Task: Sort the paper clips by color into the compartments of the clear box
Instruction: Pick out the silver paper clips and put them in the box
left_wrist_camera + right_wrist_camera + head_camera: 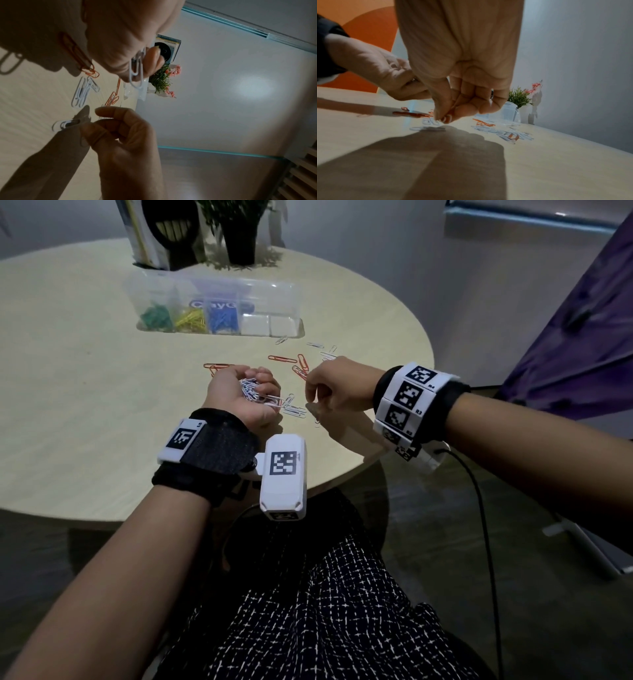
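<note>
Left hand (239,395) is cupped palm-up, its grip curled round a bunch of white clips (251,392). Right hand (334,388) has a narrow pinch grip; the right wrist view shows a red clip (447,119) in it. More red and white clips lie loose on the bench (85,405). Clear box (219,302) sits at the far side, holding green, yellow and blue ones.

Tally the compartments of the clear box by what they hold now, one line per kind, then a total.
With green clips: 1
With yellow clips: 1
With blue clips: 1
With nothing, the empty compartments: 2
Total: 5 compartments visible in the clear box
</note>
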`<state>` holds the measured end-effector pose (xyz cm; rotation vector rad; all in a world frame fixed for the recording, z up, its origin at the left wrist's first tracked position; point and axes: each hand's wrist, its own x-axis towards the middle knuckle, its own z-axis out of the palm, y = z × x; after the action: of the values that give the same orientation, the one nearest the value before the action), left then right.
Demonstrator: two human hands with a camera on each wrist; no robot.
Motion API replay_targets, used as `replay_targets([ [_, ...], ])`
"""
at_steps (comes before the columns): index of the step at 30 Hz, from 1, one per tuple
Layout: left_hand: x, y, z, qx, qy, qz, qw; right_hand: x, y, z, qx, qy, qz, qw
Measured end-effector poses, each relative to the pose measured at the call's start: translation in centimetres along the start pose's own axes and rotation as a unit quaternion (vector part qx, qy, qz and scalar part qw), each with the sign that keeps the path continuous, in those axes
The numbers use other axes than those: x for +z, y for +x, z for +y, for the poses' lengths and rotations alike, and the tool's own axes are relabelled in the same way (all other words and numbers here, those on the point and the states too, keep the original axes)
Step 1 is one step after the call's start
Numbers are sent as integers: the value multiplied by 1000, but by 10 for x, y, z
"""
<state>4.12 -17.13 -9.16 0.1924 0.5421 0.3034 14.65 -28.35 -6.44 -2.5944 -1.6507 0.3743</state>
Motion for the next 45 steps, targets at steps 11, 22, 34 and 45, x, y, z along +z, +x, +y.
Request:
replay_targets([
  [11, -8, 3, 3, 20, -35, 47, 998, 7, -1, 8, -42, -12, -48, 998],
  [22, -2, -8, -6, 35, 3, 56, 998, -29, 11, -27, -66, 171, 92, 979],
  [34, -8, -4, 8, 10, 26, 61, 998, -7, 30, -15, 37, 61, -1, 997],
  [45, -15, -7, 18, 49, -26, 66, 996, 1, 34, -17, 48, 52, -18, 997],
])
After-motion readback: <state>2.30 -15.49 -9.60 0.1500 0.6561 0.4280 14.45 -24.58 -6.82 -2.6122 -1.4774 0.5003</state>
